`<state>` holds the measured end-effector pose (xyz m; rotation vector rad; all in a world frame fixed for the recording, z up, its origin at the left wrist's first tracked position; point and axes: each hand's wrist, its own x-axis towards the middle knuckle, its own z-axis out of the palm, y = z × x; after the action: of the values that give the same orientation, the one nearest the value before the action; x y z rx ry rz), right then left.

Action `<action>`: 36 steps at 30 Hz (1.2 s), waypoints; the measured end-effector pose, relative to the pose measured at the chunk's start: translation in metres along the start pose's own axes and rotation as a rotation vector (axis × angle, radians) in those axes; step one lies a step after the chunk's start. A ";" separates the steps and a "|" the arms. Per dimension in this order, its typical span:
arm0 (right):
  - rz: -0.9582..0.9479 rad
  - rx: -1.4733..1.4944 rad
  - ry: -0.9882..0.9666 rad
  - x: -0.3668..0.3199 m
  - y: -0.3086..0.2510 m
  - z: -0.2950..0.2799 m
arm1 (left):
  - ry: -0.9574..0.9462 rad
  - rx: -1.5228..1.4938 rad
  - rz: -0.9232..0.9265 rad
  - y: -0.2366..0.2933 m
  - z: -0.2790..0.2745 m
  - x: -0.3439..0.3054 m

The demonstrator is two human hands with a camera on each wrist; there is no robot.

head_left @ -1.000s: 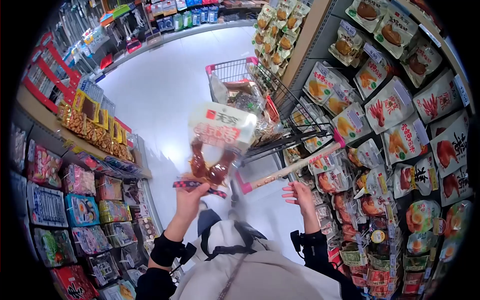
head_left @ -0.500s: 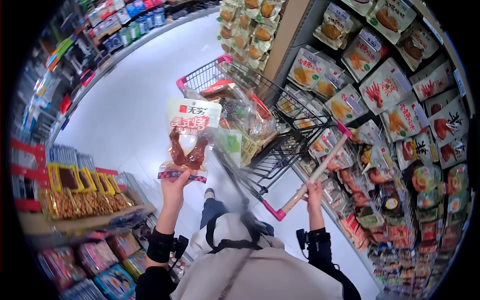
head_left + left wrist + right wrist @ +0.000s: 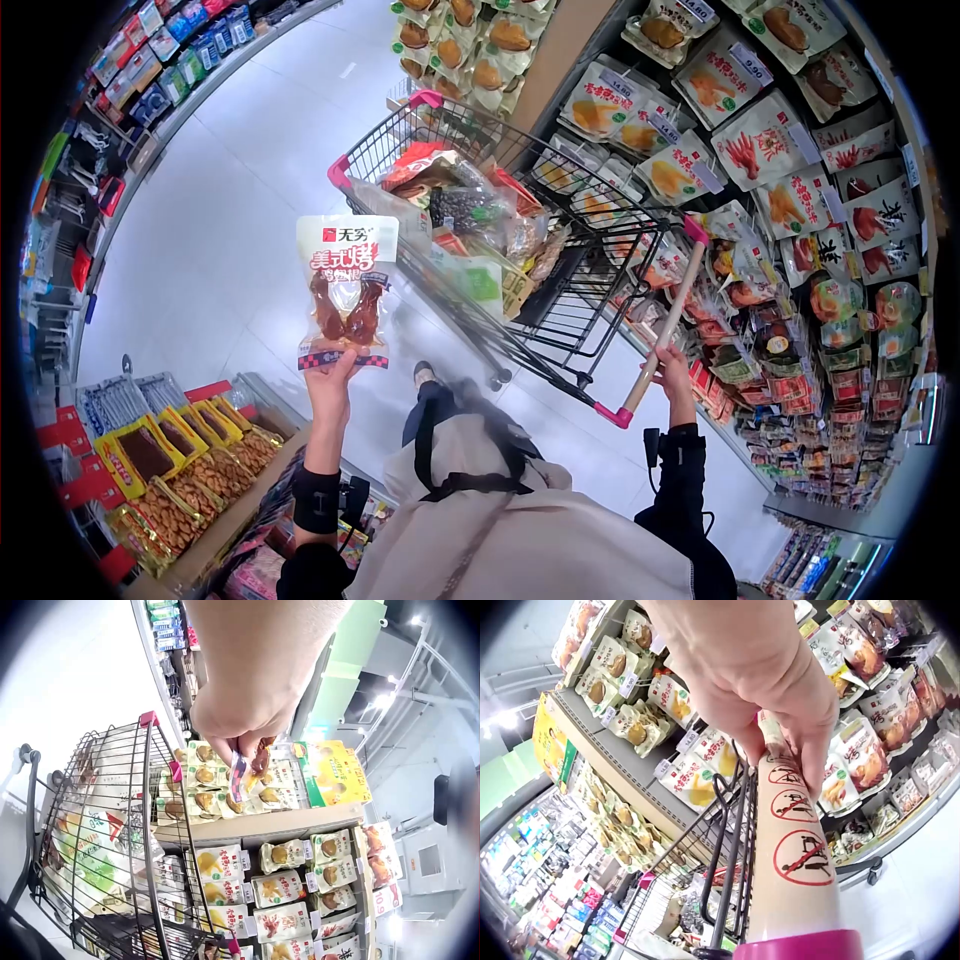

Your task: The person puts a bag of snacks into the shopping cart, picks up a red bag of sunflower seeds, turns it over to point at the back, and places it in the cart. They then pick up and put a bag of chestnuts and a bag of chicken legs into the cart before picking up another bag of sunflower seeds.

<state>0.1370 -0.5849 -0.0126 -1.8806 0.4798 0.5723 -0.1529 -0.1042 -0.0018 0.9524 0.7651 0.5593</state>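
Observation:
My left hand [image 3: 331, 385] pinches the bottom edge of a clear-and-white snack pouch [image 3: 345, 285] with two brown drumstick-like pieces inside, held upright left of the cart. In the left wrist view the left hand [image 3: 244, 712] grips the pouch's checkered edge [image 3: 238, 776], most of the pouch hidden. My right hand [image 3: 672, 375] is curled round the beige handle [image 3: 660, 340] of the shopping cart [image 3: 590, 290]. In the right wrist view, thumb and fingers of the right hand [image 3: 757, 682] wrap the handle [image 3: 791, 847], which bears red prohibition signs.
Several packages [image 3: 470, 215] lie in the cart basket. Shelves of hanging snack pouches [image 3: 765, 140] line the right side. A low shelf with yellow packs [image 3: 140, 455] stands at lower left. Pale floor [image 3: 250, 170] stretches between the displays, and more racks curve along the far left.
The right hand has gone from beside the cart handle to gripping it. The left hand has carried the pouch leftward, away from the cart. The view has turned, and the cart stands further right-angled across it.

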 end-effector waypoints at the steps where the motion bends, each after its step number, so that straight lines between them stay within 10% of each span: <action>1: 0.005 -0.008 0.015 0.001 0.003 -0.004 | -0.008 -0.003 -0.008 0.002 0.001 0.004; 36: -0.001 -0.106 0.377 0.013 0.065 -0.100 | -0.359 0.145 -0.027 -0.006 0.159 0.153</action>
<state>0.1264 -0.7023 -0.0358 -2.0991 0.7034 0.2432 0.0660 -0.0772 0.0004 1.1370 0.4992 0.2988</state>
